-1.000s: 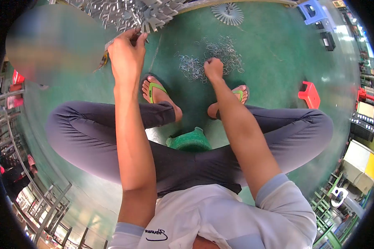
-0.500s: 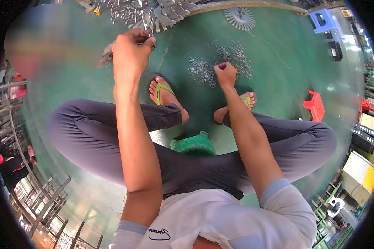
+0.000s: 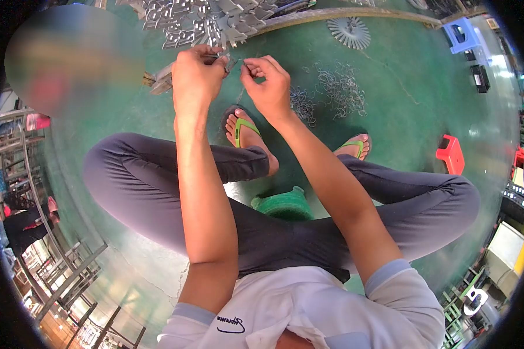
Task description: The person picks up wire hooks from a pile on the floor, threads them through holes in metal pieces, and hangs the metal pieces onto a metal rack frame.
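Note:
My left hand (image 3: pixel 199 78) is closed on a small metal piece (image 3: pixel 218 56) just below a cluster of silver metal plates (image 3: pixel 209 20). Close by on its right, my right hand (image 3: pixel 268 84) pinches a thin wire clip (image 3: pixel 239 61), its fingertips near the metal piece. Wire clips lie in a loose heap (image 3: pixel 340 87) on the green floor, to the right of my right hand. A round finned metal disc (image 3: pixel 349 32) lies on the floor beyond the heap.
A green plastic stool (image 3: pixel 284 205) is between my legs. Farther right are a red stool (image 3: pixel 450 155), a blue stool (image 3: pixel 461 35) and a black box (image 3: pixel 480 78). A long bar (image 3: pixel 343 13) crosses the top. Metal frames (image 3: pixel 46 279) stand at the left.
My right hand has moved from the wire clips up and left, next to my left hand. My left hand stays closed near the metal plates. The whole view has shifted slightly.

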The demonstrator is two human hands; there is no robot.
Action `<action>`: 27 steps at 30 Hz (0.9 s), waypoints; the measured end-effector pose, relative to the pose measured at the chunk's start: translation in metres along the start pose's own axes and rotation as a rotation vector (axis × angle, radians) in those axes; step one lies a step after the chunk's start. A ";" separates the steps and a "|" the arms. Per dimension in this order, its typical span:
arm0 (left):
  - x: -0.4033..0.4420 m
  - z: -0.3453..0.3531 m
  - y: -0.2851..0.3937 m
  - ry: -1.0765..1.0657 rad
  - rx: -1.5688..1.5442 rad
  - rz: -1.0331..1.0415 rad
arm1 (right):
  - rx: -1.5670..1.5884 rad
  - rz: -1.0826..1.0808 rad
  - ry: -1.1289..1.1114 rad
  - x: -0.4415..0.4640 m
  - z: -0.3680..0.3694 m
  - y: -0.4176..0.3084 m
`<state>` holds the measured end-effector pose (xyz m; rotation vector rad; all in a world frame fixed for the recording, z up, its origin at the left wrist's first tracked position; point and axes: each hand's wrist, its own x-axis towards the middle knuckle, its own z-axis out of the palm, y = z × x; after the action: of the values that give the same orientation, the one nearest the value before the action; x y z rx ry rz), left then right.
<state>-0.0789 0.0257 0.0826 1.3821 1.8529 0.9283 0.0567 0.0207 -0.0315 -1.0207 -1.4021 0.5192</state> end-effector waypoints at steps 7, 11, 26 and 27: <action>0.004 0.002 -0.007 -0.004 -0.056 -0.007 | 0.058 0.068 0.015 -0.004 0.004 -0.005; -0.001 0.000 0.005 0.004 -0.026 -0.032 | 0.083 0.138 0.040 -0.006 0.006 -0.006; 0.004 0.007 -0.007 -0.042 -0.134 0.012 | 0.222 0.309 -0.061 -0.003 0.003 0.015; 0.003 0.008 -0.006 -0.045 -0.125 0.028 | 0.186 0.312 -0.073 0.000 0.001 0.015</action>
<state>-0.0759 0.0284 0.0728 1.3450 1.7165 1.0017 0.0593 0.0281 -0.0440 -1.0825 -1.2369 0.9069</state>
